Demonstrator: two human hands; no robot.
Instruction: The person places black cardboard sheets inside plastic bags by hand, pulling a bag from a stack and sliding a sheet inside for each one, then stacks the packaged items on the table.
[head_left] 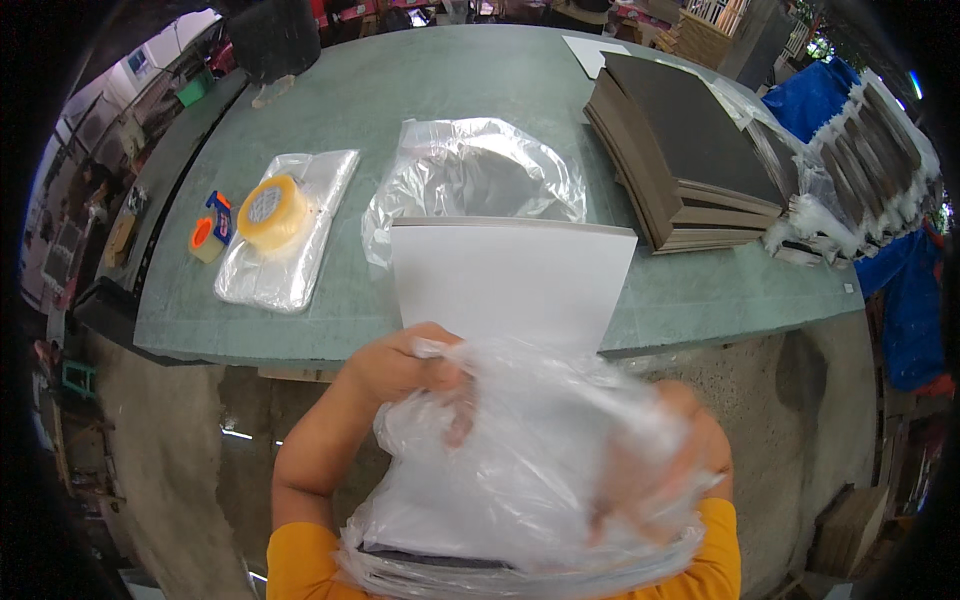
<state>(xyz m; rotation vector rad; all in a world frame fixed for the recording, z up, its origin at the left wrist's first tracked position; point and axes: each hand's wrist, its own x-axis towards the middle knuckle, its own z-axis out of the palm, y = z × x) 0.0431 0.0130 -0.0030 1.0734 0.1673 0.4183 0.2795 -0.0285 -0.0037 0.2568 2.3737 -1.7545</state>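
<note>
A crumpled clear plastic bag [540, 430] hangs between my hands at the table's near edge, in front of my body. My left hand [425, 368] is closed on the bag's upper left edge. My right hand [655, 465] is at the bag's right side, partly behind the film; motion blurs its fingers. Just beyond the bag, a stack of white boards [515, 275] lies on the table, its near end hidden by the plastic. Whether that end is inside the bag I cannot tell. Another clear plastic sheet or bag [480, 160] lies flat behind the boards.
On the green table [690, 310], left, a roll of clear tape [270, 212] rests on folded plastic bags [285, 260], beside a small tape dispenser [212, 225]. Dark grey boards [690, 130] are stacked at right, near a plastic-wrapped bundle [870, 170]. A black container [270, 40] stands far left.
</note>
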